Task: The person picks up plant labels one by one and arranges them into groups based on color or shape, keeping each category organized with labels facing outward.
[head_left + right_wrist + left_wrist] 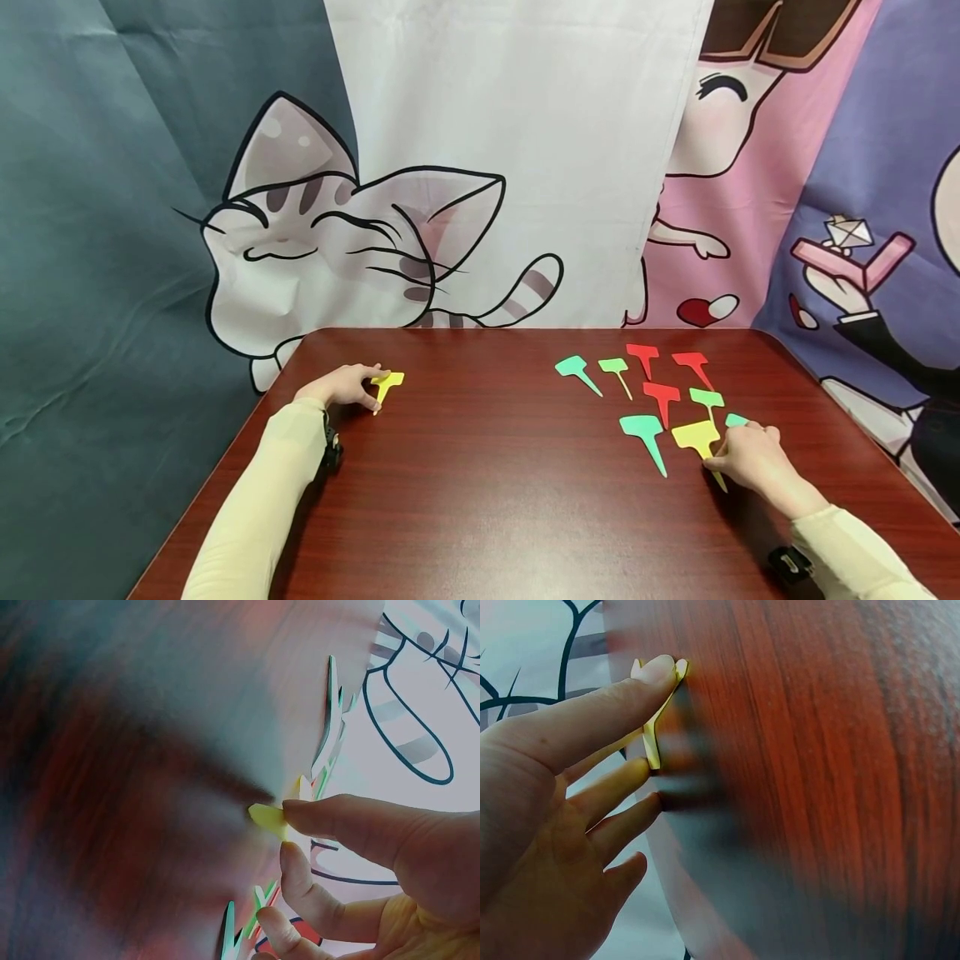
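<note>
On the left of the table, my left hand (pixel 348 385) holds a small yellow T-shaped plant label (pixel 387 381), its fingers bent about the head and stem. The left wrist view shows one fingertip on the head of this yellow label (pixel 658 724), partly covering it. Over on the right, my right hand (pixel 757 457) pinches the stem of a larger yellow plant label (pixel 696 434) between thumb and forefinger. In the right wrist view the stem's pointed end (pixel 266 817) sticks out past the fingertips. A teal label (pixel 737 420) lies partly hidden behind this hand.
Loose plant labels lie near the right hand: a large teal one (pixel 641 427), a smaller teal one (pixel 572 366), green ones (pixel 613 365) and several red ones (pixel 662 392). The brown wooden table (pixel 480 492) ends at a cartoon-printed cloth (pixel 517 100).
</note>
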The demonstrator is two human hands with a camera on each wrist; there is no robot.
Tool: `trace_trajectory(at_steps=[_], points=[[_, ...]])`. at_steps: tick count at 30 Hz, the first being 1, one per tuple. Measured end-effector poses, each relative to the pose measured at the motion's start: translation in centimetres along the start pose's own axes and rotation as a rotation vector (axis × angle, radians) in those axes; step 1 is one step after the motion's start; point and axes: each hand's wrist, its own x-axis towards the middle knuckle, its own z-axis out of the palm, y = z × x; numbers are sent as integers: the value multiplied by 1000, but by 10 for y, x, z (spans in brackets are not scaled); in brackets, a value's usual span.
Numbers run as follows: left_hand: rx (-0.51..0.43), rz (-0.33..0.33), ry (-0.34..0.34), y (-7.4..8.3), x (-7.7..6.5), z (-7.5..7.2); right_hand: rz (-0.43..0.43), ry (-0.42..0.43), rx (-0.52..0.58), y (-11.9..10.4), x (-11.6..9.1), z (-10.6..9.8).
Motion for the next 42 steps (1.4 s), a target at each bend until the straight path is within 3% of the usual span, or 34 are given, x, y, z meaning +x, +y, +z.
trace_trajectory(at_steps=[13,19,28,42], points=[[-6,-7,1,2,-2,-1,-12,4,22,-1,1,-1],[-4,-8,-3,2,-3,0,76,-38,56,-2,1,-4],[-7,0,2,2,-3,0,130,14,35,-1,1,-10],[-20,-2,2,1,-2,0,129,141,-14,2,1,-6]])
